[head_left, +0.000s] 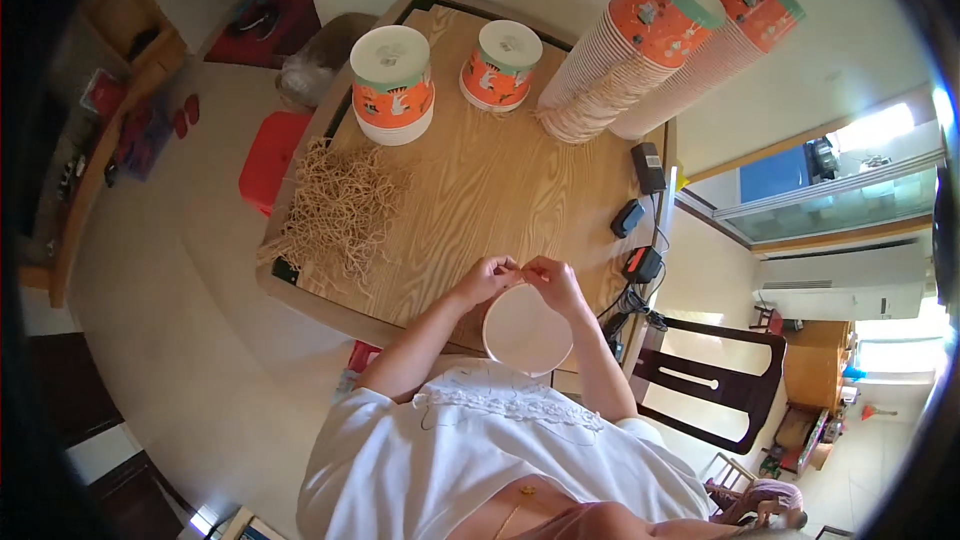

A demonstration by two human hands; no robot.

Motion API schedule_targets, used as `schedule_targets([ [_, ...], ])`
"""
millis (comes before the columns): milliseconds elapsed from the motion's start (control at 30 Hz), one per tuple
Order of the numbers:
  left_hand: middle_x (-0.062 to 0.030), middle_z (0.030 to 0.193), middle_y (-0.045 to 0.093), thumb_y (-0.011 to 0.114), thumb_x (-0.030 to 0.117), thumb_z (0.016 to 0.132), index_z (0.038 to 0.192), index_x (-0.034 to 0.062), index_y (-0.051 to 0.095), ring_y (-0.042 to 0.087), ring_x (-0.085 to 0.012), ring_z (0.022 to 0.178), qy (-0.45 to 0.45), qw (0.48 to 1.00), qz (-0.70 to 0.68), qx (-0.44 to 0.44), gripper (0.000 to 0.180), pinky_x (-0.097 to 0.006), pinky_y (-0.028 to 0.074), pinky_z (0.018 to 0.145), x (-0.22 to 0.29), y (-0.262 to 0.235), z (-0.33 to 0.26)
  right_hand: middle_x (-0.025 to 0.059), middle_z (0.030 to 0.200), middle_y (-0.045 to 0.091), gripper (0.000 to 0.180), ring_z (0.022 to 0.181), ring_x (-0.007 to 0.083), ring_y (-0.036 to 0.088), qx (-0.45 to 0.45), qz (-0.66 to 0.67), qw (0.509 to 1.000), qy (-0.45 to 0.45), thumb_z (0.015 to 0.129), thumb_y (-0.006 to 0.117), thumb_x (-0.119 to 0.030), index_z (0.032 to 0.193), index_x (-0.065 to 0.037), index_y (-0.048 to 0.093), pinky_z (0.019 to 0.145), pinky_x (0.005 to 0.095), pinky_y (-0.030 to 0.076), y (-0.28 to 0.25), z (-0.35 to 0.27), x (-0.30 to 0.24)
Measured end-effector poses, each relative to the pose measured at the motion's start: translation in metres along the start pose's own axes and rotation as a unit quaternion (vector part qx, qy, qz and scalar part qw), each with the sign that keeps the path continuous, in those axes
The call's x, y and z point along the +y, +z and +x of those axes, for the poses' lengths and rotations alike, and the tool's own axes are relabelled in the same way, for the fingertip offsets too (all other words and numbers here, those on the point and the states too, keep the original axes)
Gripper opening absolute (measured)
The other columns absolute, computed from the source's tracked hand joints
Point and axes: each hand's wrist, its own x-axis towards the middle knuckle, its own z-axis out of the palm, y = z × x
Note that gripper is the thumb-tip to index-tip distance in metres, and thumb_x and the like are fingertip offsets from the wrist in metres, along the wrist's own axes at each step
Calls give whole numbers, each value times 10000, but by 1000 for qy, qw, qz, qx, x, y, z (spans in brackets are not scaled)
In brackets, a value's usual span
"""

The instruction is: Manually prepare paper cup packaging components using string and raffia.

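Observation:
A round white paper bowl (527,330) sits tilted against my body at the near edge of the wooden table (500,190). My left hand (487,278) and my right hand (556,283) both pinch its far rim, fingertips close together at the top. Whether a rubber band is between the fingers is too small to tell. A loose heap of tan rubber bands (340,208) lies at the table's left side.
Two short stacks of orange paper bowls (393,85) (502,63) stand at the far side. Two tall leaning stacks of orange bowls (640,45) lie at the far right. Black chargers and cables (640,220) sit by the right edge. A dark chair (705,380) stands to my right, a red stool (270,160) to the left.

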Motion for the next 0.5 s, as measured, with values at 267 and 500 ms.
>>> schedule_targets([
  [267, 11, 708, 565, 569, 210, 812, 795, 90, 601, 483, -62, 588, -218, 937, -268, 46, 125, -205, 394, 518, 15, 7, 7, 101, 720, 595, 67, 665, 231, 582, 187, -95, 975, -72, 745, 612, -88, 767, -24, 616, 607, 312, 460, 11, -17, -24],
  [500, 15, 672, 543, 595, 177, 766, 776, 90, 596, 470, -65, 552, -170, 953, -246, 44, 87, -196, 380, 504, 7, 8, 11, 110, 741, 616, 78, 692, 223, 601, 188, -35, 980, -48, 761, 600, -85, 797, -17, 613, 636, 301, 472, 16, -15, -8],
])
